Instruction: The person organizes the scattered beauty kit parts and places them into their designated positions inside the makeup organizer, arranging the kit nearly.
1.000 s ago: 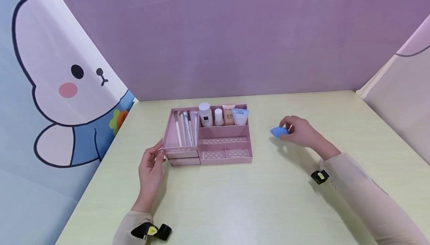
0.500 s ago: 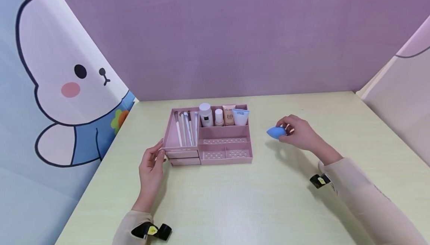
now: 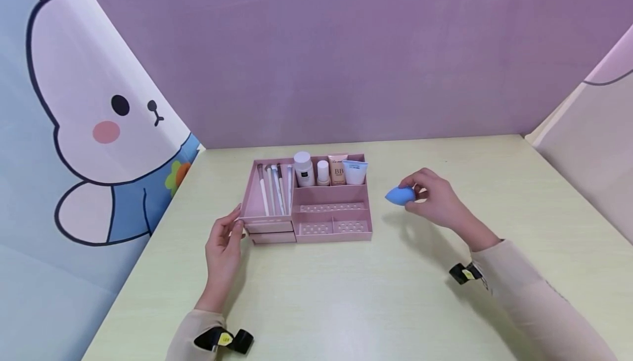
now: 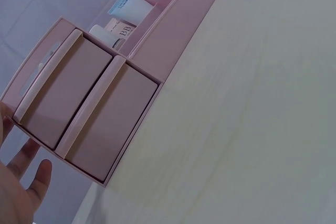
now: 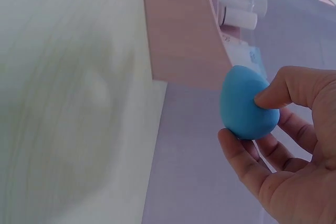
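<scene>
A blue teardrop makeup sponge [image 3: 400, 196] is pinched between the thumb and fingers of my right hand [image 3: 437, 199], held above the table to the right of the pink organizer [image 3: 330, 192]. Its shadow falls on the tabletop below. In the right wrist view the sponge [image 5: 247, 103] sits in front of the organizer's side wall [image 5: 181, 30]. My left hand [image 3: 225, 248] touches the organizer's front left corner; its fingers are spread loosely along that side in the left wrist view, beside two closed drawers [image 4: 65, 90].
Several makeup brushes [image 3: 274, 189] lie in the organizer's left tray. Its back row holds a white-capped bottle [image 3: 304, 170], a smaller bottle [image 3: 323, 173], a BB cream tube [image 3: 337, 170] and a light-blue tube [image 3: 355, 172]. A purple backdrop [image 3: 356, 59] stands behind the table.
My right hand has carried the sponge a little to the left, closer to the organizer. My left hand has stayed at the organizer's corner.
</scene>
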Motion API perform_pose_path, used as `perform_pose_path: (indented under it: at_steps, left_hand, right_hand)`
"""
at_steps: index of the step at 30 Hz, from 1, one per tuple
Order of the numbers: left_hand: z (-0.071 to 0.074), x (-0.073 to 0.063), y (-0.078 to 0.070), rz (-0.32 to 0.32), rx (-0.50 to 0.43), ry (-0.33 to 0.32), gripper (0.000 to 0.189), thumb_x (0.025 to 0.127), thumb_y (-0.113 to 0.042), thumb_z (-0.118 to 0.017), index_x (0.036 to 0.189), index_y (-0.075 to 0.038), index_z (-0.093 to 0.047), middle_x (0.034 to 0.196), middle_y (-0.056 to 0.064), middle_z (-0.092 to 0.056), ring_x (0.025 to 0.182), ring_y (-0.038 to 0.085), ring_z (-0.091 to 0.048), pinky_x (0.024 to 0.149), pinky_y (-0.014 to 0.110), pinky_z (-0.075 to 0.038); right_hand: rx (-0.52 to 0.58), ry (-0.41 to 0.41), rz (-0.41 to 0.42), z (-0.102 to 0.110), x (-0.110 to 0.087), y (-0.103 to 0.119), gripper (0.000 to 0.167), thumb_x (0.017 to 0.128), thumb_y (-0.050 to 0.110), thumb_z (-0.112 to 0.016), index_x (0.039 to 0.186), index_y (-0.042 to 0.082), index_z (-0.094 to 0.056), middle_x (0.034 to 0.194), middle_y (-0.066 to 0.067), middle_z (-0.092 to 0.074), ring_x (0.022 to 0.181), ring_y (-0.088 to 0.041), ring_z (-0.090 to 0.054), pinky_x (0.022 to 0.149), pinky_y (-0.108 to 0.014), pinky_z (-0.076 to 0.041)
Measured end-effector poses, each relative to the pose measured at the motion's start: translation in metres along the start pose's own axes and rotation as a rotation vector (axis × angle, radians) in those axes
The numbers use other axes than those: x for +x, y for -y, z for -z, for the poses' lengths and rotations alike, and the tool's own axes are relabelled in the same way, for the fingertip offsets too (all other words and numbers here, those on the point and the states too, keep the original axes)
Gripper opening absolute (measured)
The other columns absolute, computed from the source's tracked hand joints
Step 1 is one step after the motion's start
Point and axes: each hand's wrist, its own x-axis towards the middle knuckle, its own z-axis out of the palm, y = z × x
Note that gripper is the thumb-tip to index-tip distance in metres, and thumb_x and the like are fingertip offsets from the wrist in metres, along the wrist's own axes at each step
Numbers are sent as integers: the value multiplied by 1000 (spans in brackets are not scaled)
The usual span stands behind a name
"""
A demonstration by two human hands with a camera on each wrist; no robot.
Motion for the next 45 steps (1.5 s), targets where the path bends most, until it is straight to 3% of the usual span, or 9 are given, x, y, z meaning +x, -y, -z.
perform_pose_path:
  at_steps: [7,13,28,45]
  left_hand:
    - [0,0,0,-9,0,4,23,102,-2,-53,123,5,-59,134,1,-63,106,2,-61,82,18,-52]
    - [0,0,0,6,5,9,24,102,-4,-53,125,3,-59,136,2,-62,107,2,-60,83,18,-52]
    - [0,-1,-1,5,0,13,24,102,-2,-52,125,3,-59,137,7,-61,107,2,-60,82,15,-51]
    - [0,0,0,-8,-5,9,24,102,-1,-53,124,4,-59,136,6,-61,105,1,-60,81,15,-51]
  right_hand:
    - [27,3,-2,-6,-3,10,32,77,-12,-74,107,-3,-65,103,-14,-57,89,-29,-58,80,-45,-59]
    - [54,-2,4,-14,-5,15,33,76,-13,-74,107,-3,-65,104,-13,-57,90,-29,-59,81,-43,-59]
    - [158,-2,77,-38,-8,26,35,75,-15,-75,107,-3,-67,101,-11,-60,89,-29,-65,78,-38,-60]
    - [233,56,171,-66,-4,38,33,79,-11,-75,111,-6,-69,99,-12,-62,87,-30,-67,74,-38,-61]
